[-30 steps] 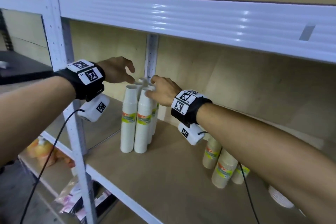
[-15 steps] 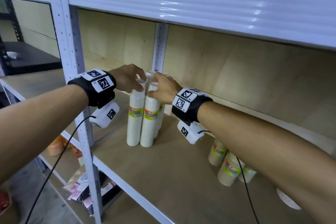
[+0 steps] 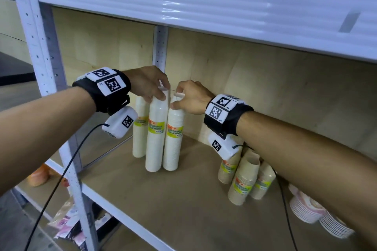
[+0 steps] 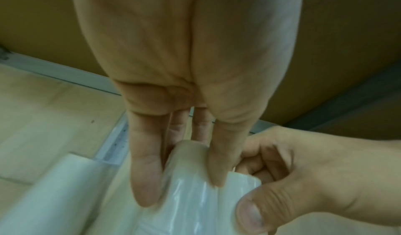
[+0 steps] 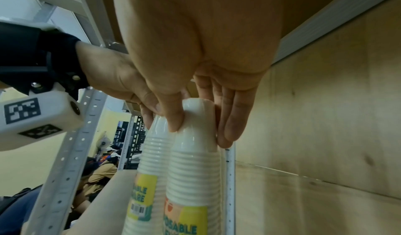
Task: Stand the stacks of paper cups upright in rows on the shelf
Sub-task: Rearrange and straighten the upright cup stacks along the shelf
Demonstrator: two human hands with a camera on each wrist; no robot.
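1. The white paper-cup stacks [image 3: 156, 134] stand upright at the left end of the wooden shelf [image 3: 183, 199], close to the rear upright post [image 3: 160, 47]. They are sleeved in glossy film, so I judge them light, tall, easily tipped and slippery; the rims would crush under a hard squeeze.
2. Best hold, I judge: a light pinch at the tapered top to steer, or lower around the yellow label [image 3: 156, 126] to lift.
3. The left hand [image 3: 148, 85] grips the top of the middle stack, thumb and fingers curled on it.
4. The right hand [image 3: 191, 98] pinches the top of the neighbouring stack [image 3: 174, 136] at 3 o'clock; the two stacks touch.
5. A third white stack [image 3: 139, 134] stands just behind at 10 o'clock.
6. Shorter brown cup stacks [image 3: 244, 181] stand at 4 o'clock, well apart, under the right forearm.
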